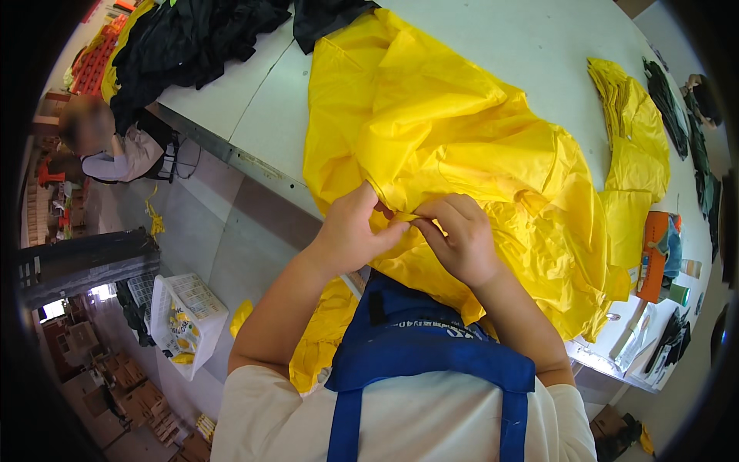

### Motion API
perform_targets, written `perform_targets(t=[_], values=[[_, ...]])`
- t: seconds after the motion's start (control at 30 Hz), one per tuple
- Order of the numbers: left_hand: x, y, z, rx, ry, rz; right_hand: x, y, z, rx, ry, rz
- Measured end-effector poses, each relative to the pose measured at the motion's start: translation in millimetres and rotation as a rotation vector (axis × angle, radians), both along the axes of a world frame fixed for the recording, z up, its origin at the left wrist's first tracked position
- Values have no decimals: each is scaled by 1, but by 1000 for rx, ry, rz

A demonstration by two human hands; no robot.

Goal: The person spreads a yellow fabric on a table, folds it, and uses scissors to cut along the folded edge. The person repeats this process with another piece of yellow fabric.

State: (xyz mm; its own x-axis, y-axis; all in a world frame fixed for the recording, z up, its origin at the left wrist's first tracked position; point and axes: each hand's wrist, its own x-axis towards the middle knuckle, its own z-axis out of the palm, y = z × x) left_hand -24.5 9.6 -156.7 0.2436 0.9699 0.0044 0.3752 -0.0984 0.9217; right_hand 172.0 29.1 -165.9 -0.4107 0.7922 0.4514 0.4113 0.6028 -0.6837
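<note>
A large, crumpled sheet of thin, shiny yellow fabric point(431, 123) spreads over the white table point(269, 127) and hangs over its near edge against my blue apron point(423, 346). My left hand point(356, 227) is closed on a gathered edge of this fabric, thumb pointing right. Just to its right, my right hand point(466, 242) pinches the same edge between thumb and fingers. The fingertips of both hands nearly meet at a narrow fold. Anything small inside the fold is hidden.
Black fabric point(192, 42) lies at the table's far left. Folded yellow fabric point(627, 131) and an orange box point(654, 254) are on the right. Left of the table, a white plastic basket point(188, 327) stands on the floor; a person point(127, 154) sits farther back.
</note>
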Motion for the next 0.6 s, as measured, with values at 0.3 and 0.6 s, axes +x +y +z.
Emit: perform_targets(t=[0.3, 0.6], values=[[4, -4, -2, 123, -50, -13, 11, 1, 8, 173, -42, 81], [6, 1, 8, 34, 19, -130, 10, -6, 3, 17, 13, 167]])
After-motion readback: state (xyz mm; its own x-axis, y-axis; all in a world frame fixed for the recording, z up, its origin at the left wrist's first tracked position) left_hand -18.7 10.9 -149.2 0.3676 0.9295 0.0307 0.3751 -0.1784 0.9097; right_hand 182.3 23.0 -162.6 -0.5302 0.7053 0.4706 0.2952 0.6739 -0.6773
